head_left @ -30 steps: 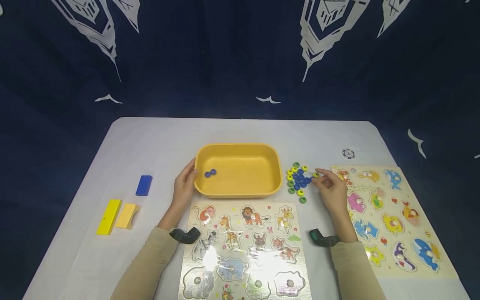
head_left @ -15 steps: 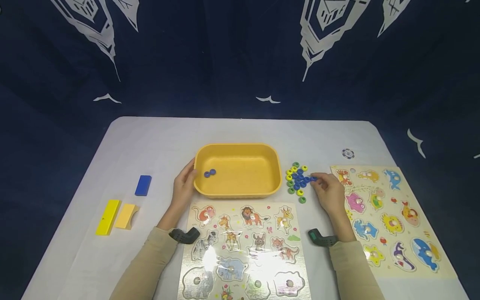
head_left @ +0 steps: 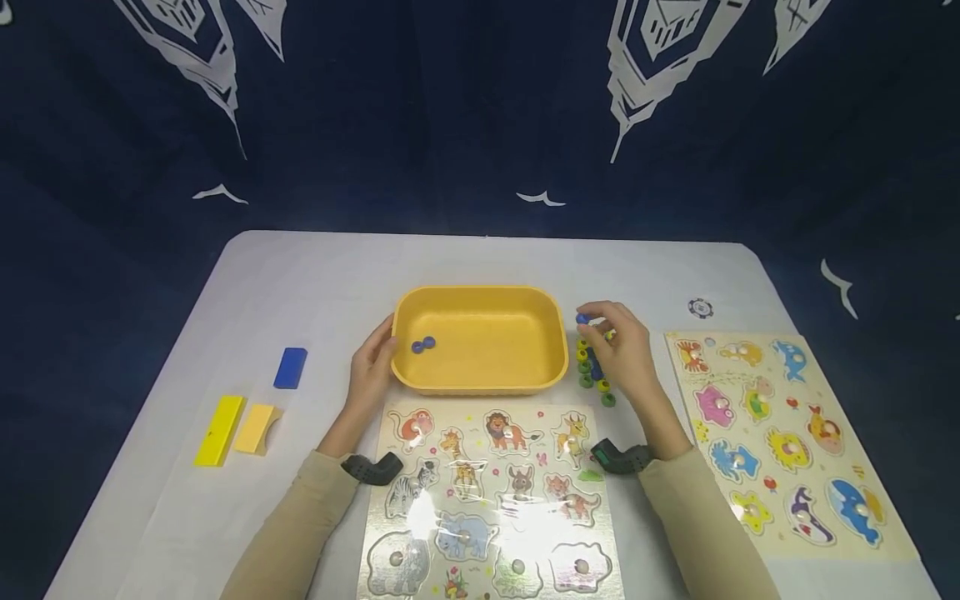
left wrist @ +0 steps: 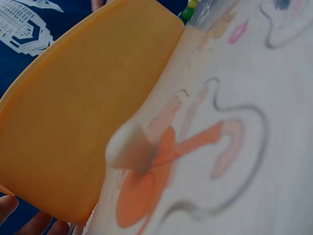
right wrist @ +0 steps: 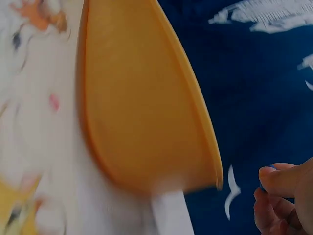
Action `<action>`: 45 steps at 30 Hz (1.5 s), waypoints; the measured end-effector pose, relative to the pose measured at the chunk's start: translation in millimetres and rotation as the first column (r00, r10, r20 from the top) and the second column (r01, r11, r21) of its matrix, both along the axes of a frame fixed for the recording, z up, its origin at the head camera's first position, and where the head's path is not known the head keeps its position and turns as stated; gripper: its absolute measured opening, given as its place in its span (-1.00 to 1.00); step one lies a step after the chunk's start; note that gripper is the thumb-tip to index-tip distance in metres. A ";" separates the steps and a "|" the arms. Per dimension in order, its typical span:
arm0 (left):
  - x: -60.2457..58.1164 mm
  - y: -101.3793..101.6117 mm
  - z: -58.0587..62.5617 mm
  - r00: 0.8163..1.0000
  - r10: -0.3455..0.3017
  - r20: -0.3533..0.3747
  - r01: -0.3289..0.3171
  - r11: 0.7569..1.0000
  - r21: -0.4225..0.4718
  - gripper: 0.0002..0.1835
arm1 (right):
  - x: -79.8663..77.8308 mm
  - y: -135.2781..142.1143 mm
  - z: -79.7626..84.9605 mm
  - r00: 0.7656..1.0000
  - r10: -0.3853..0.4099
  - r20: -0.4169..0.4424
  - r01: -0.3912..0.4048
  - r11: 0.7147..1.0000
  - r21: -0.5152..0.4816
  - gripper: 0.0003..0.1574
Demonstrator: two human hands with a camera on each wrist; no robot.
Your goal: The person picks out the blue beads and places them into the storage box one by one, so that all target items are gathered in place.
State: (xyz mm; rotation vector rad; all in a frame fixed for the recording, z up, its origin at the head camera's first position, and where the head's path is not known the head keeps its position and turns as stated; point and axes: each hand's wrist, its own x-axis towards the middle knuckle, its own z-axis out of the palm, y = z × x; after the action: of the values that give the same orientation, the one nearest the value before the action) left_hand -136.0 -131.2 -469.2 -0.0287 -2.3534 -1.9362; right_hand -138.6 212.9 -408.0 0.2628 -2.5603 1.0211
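In the head view my right hand (head_left: pixel 621 346) pinches a blue bead (head_left: pixel 582 318) between thumb and fingertips, just right of the yellow tray (head_left: pixel 480 387). Only a sliver of blue shows at the fingertips in the right wrist view. Below and partly behind that hand lies a pile of green, yellow and blue beads (head_left: pixel 585 367). My left hand (head_left: pixel 369 367) holds the tray's left end, with the thumb at the rim. Two blue beads (head_left: pixel 423 344) lie inside the tray near its left wall.
An animal puzzle board (head_left: pixel 487 467) lies in front of the tray, a sea-animal puzzle board (head_left: pixel 787 450) at right. Blue block (head_left: pixel 290 368), yellow block (head_left: pixel 221 431) and pale arched block (head_left: pixel 257 429) lie at left. A round chip (head_left: pixel 701 308) sits back right.
My right hand picked up a blue bead from the pile's right side and carried it left and back toward the tray. The left hand stays at the tray's left end.
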 end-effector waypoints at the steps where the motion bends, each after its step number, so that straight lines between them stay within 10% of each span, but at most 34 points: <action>1: -0.3 -0.1 -1.4 1.000 0.001 -0.006 -0.001 1.000 0.000 -0.56 | -3.4 -8.2 3.7 1.000 0.030 0.003 -0.030 1.000 0.003 -0.70; 14: 4.5 2.0 14.2 1.000 -0.013 0.026 0.013 0.999 0.030 -0.55 | -39.2 -120.3 17.5 0.946 0.288 0.151 -0.300 0.952 0.060 -0.78; 25: 10.0 6.1 27.3 0.999 -0.002 0.040 0.001 1.000 0.021 -0.55 | -45.5 -165.0 -7.5 0.849 0.230 0.475 -0.333 0.932 0.142 -0.83; 34: 9.7 5.5 28.4 0.999 0.010 0.042 -0.011 1.000 0.025 -0.56 | -46.3 -170.5 -15.0 0.779 0.231 0.582 -0.375 0.916 0.139 -0.76; 39: 9.5 5.0 28.4 0.999 0.002 0.045 -0.003 0.999 0.036 -0.56 | -46.2 -165.0 -14.6 0.788 0.239 0.567 -0.363 0.925 0.115 -0.67; 45: 4.2 1.5 12.6 1.000 0.004 0.030 -0.005 1.000 0.024 -0.55 | -32.1 -142.3 -0.2 0.879 0.299 0.372 -0.319 0.948 -0.007 -0.72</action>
State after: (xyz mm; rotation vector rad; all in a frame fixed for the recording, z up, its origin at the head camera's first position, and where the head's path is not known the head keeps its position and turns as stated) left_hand -131.8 -129.7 -456.7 0.0075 -2.3467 -1.9765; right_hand -170.7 70.6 -408.2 0.5599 -2.9566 1.2125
